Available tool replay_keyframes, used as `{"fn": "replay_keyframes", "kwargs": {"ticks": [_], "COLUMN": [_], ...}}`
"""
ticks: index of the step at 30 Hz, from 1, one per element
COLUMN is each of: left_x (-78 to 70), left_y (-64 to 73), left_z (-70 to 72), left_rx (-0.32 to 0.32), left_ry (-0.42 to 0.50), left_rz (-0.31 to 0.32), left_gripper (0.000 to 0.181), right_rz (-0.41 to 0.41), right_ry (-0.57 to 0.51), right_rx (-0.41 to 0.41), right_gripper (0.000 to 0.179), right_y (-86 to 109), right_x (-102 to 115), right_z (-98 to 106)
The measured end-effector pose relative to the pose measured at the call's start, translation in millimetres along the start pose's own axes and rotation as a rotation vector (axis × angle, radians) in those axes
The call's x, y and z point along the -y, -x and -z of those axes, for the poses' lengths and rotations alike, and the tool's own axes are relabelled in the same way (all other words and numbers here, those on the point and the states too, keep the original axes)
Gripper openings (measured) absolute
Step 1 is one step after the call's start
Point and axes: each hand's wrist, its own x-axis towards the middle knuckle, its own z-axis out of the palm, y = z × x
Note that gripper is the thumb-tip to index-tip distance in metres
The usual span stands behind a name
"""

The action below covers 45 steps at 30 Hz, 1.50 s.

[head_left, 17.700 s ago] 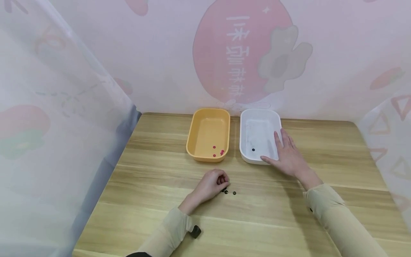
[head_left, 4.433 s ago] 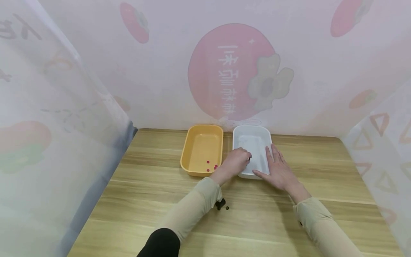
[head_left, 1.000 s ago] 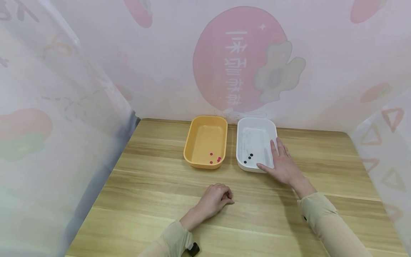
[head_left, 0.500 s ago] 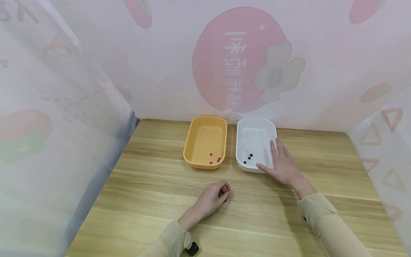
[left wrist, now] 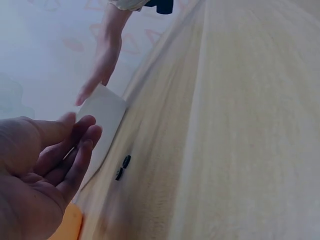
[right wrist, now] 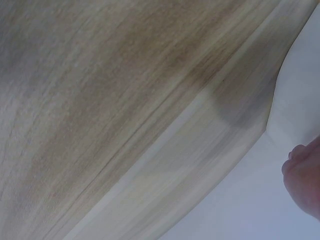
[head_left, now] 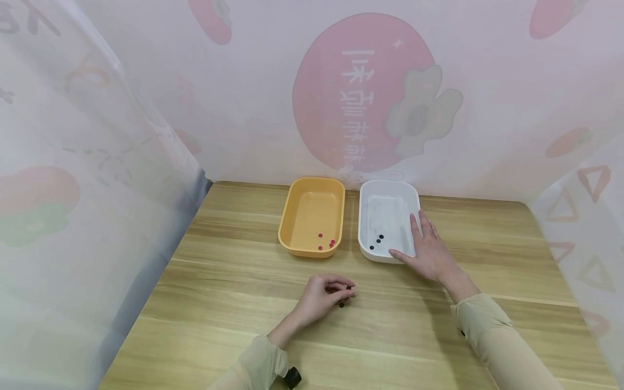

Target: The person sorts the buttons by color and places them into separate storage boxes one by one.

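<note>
My left hand (head_left: 317,299) hovers low over the table, thumb and fingers bent but apart. Two small black buttons (left wrist: 126,161) lie flat on the wood just beyond its fingertips in the left wrist view. From the head, one black button (head_left: 349,287) shows in the gap between thumb and forefinger, another black button (head_left: 341,305) just below the thumb. With fingers spread, my right hand (head_left: 431,254) rests on the right rim of the white tray (head_left: 365,216). Inside that tray sit three black buttons (head_left: 378,241). In the right wrist view only part of the right hand (right wrist: 302,175) shows.
An orange-yellow tray (head_left: 312,206) stands left of the white one, with several red buttons (head_left: 320,235) near its front end. Both stand at the back of the wooden table (head_left: 219,303), before a printed curtain (head_left: 244,108).
Since the oldest frame, black buttons in the white tray have grown from one to three. The left hand has come back from that tray; its fingers have just parted, showing the buttons.
</note>
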Motion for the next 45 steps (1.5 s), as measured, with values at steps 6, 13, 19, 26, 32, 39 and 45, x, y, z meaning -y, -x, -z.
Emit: {"fn": "replay_keyframes", "kwargs": {"ticks": [6,13,19,26,32,39,45], "left_x": [-9.4,-24.1,-38.4,-53.8,-66.3,-77.8,-86.2], "left_y": [-2.0,-4.1,-8.3,-13.3,-14.1,-15.5,-20.8], "left_z": [3.7,6.4,9.9,13.9,15.8,16.7,18.6], "left_rx": [0.017,0.016,0.012,0.003,0.025,0.052,0.067], "left_ry": [0.033,0.078,0.106,0.094,0.087,0.103,0.098], "left_rz": [0.019,0.051,0.035,-0.027,-0.05,-0.08,-0.101], "left_gripper": [0.021,0.023,0.023,0.021,0.023,0.022,0.021], "right_rz": [-0.003,-0.001,-0.002,-0.003,-0.001,0.001,0.0], "right_ry": [-0.002,0.0,-0.007,-0.008,-0.007,-0.006,-0.003], "right_rx": [0.003,0.003,0.003,0.009,0.009,0.001,0.0], "right_gripper": [0.12,0.12,0.122,0.121,0.122,0.123,0.123], "right_y": [0.0,0.0,-0.2,0.1,0.9,0.6,0.2], "right_x": [0,0,1,1,2,1,1], "right_z": [0,0,1,3,2,1,1]}}
